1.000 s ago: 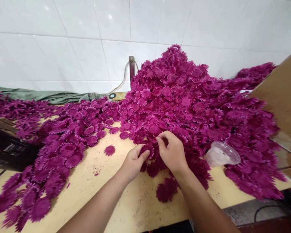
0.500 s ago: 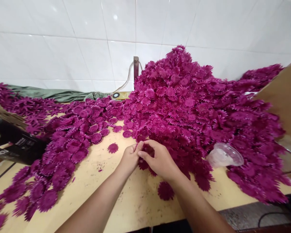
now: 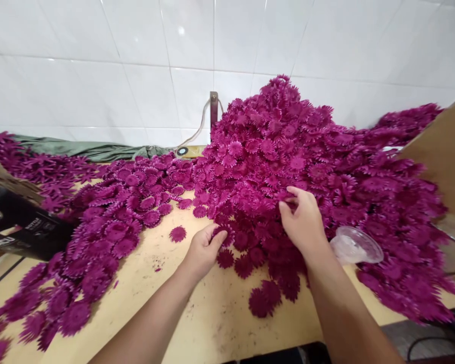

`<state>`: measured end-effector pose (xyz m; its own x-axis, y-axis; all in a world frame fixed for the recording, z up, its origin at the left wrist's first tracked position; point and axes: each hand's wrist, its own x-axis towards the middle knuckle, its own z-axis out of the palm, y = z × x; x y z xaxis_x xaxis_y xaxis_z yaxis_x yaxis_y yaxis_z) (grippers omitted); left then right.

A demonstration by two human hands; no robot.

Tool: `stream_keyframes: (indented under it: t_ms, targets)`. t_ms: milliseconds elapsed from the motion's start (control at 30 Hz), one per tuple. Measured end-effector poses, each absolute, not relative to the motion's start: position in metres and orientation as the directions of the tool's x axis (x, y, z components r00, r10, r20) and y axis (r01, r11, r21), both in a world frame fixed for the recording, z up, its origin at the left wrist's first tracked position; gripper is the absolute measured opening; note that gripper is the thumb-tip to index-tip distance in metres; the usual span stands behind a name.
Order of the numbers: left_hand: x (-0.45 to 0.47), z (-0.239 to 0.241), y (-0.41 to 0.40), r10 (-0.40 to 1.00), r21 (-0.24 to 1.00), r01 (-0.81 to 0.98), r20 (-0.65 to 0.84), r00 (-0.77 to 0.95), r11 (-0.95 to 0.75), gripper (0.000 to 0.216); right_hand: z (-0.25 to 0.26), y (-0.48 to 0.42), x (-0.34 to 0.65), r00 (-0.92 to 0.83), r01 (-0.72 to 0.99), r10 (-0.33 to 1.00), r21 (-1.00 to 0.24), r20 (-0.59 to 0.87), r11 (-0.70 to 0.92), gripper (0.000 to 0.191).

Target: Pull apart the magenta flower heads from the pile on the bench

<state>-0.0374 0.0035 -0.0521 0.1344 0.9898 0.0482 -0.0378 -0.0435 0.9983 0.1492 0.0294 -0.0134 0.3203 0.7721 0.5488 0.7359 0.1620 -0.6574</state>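
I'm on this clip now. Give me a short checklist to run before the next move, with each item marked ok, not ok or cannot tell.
1. Left hand has a purple flower piece: ok, pinched between thumb and fingers.
2. Right hand has a piece: cannot tell; it is at the large heap, with any grip lost among the petals.
3. Hands apart from each other: ok, a visible gap.
4. Clear plastic cup free of the right forearm: cannot tell; they look very close.
5. All pieces gathered in piles: not ok; a lone disc lies on the bare tabletop.
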Motion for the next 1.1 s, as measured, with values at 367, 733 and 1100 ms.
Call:
stream_keyframes:
  t_ms: [367, 733, 1100]
  targets:
    - [-0.039, -0.059, 0.010, 0.989, 0.995, -0.011, -0.101, 0.104, 0.102, 0.054, -0.027, -0.009, 0.087, -0.189, 0.529, 0.969, -0.815, 0.157, 0.235, 0.011]
    - [-0.034, -0.055, 0.001, 0.961, 0.999, -0.034, 0.044, 0.274, -0.036, 0.031, -0.008, 0.024, 0.127, 0.291, 0.802, 0.824, -0.593, 0.486, 0.067, 0.020]
    - [-0.034, -0.063, 0.008, 0.988, 0.987, -0.098, -0.117, 0.104, 0.127, 0.045, -0.019, -0.007, 0.093, -0.220, 0.585, 0.949, -0.748, 0.226, 0.314, 0.018]
